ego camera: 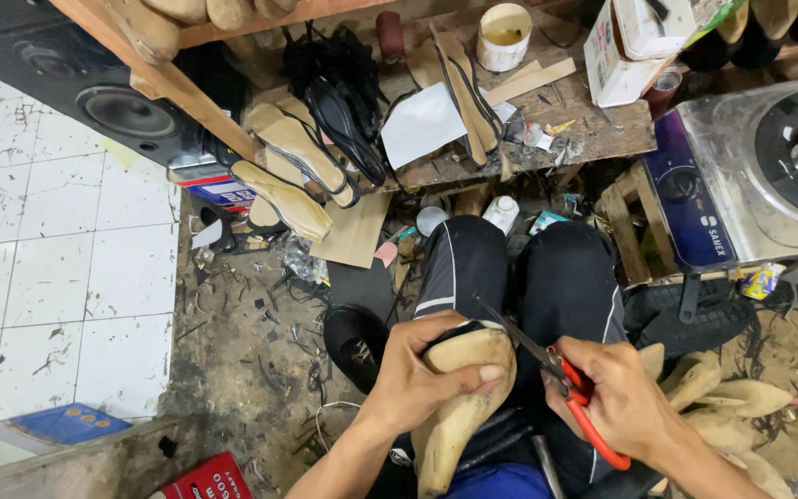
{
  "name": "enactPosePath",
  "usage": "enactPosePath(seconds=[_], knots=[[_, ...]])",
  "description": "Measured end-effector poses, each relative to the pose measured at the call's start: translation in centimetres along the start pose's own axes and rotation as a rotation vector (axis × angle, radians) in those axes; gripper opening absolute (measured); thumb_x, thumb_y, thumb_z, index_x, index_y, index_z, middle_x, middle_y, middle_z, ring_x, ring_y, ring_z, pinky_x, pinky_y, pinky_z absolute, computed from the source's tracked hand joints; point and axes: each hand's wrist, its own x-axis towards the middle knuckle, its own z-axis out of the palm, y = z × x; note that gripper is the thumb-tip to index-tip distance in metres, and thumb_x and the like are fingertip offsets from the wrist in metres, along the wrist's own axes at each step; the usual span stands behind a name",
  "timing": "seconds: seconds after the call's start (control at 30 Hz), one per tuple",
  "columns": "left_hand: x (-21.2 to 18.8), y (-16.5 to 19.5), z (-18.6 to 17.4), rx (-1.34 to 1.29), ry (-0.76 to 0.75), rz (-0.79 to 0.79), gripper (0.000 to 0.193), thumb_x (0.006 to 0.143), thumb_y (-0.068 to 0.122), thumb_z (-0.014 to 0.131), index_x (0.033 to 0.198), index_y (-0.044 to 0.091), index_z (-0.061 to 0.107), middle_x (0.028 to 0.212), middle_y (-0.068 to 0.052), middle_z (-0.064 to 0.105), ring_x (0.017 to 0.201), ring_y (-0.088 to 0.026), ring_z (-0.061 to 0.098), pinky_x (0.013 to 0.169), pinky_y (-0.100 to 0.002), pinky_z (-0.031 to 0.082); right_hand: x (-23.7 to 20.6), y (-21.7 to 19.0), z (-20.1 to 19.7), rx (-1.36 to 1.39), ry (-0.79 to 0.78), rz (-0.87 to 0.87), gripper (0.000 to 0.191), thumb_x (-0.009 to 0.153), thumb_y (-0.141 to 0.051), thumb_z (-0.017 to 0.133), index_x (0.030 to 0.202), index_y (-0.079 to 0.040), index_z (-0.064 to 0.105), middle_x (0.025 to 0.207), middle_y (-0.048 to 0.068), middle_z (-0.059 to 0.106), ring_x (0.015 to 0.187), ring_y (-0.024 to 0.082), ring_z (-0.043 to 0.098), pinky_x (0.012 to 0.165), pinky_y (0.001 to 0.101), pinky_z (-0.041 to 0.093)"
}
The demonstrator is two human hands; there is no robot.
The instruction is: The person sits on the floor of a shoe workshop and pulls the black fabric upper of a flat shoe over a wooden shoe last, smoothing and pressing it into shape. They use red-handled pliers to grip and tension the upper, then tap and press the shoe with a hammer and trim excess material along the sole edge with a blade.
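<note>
Presently, one wooden shoe last (459,397) is grasped by the left hand (417,374) and held upright over the lap, thumb laid across its side. One pair of red-handled scissors (556,374) is gripped by the right hand (625,402), the blades set against the black strip at the last's top edge. Several more bare lasts (731,395) are heaped on the floor just beside the right arm. One wooden counter (602,129) is seen ahead, littered with about five sandal soles (302,152), one white paper sheet (422,122) and one white pot (503,37). One metal stove (759,166) stands to the right. White floor tiles (48,249) adjoin dirty, scrap-strewn ground.
</note>
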Motion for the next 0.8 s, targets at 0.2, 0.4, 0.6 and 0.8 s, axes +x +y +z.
enactPosePath(seconds=[0.2, 0.4, 0.6, 0.8], knots=[[0.2, 0.7, -0.2, 0.121, -0.018, 0.051, 0.027, 0.079, 0.007, 0.086, 0.1, -0.005, 0.075, 0.092, -0.004, 0.07, 0.085, -0.008, 0.064, 0.076, -0.024, 0.052, 0.1, 0.2, -0.2, -0.008, 0.073, -0.274, 0.036, 0.072, -0.009, 0.076, 0.094, 0.01, 0.055, 0.063, 0.015, 0.053, 0.049, 0.03, 0.051, 0.047, 0.0386, 0.041], [-0.1, -0.2, -0.7, 0.143, -0.021, 0.011, 0.028, 0.079, 0.008, 0.087, 0.101, -0.005, 0.076, 0.091, -0.004, 0.07, 0.083, -0.009, 0.064, 0.074, -0.024, 0.052, -0.5, 2.9, 0.2, -0.079, -0.094, 0.101, 0.02, 0.075, -0.01, 0.078, 0.079, -0.002, 0.061, 0.061, 0.016, 0.055, 0.051, 0.026, 0.053, 0.052, 0.036, 0.045], [1.0, -2.3, -1.5, -0.404, 0.414, 0.01, 0.037, 0.089, 0.013, 0.077, 0.121, -0.003, 0.067, 0.102, -0.007, 0.074, 0.088, -0.014, 0.069, 0.08, -0.031, 0.057, -2.4, 7.2, 4.0, 0.748, -0.169, 0.166, 0.023, 0.085, -0.014, 0.08, 0.094, -0.004, 0.061, 0.087, 0.015, 0.061, 0.074, 0.025, 0.056, 0.068, 0.0366, 0.049], [2.5, -2.8, -2.0, -0.801, 0.673, 0.013, 0.046, 0.09, 0.018, 0.066, 0.135, 0.009, 0.06, 0.116, -0.002, 0.071, 0.102, -0.013, 0.069, 0.09, -0.031, 0.056, -5.1, 12.5, 10.8, 1.707, -0.056, 0.189, 0.021, 0.092, -0.015, 0.073, 0.101, -0.006, 0.055, 0.103, 0.016, 0.059, 0.092, 0.03, 0.058, 0.079, 0.0449, 0.051]])
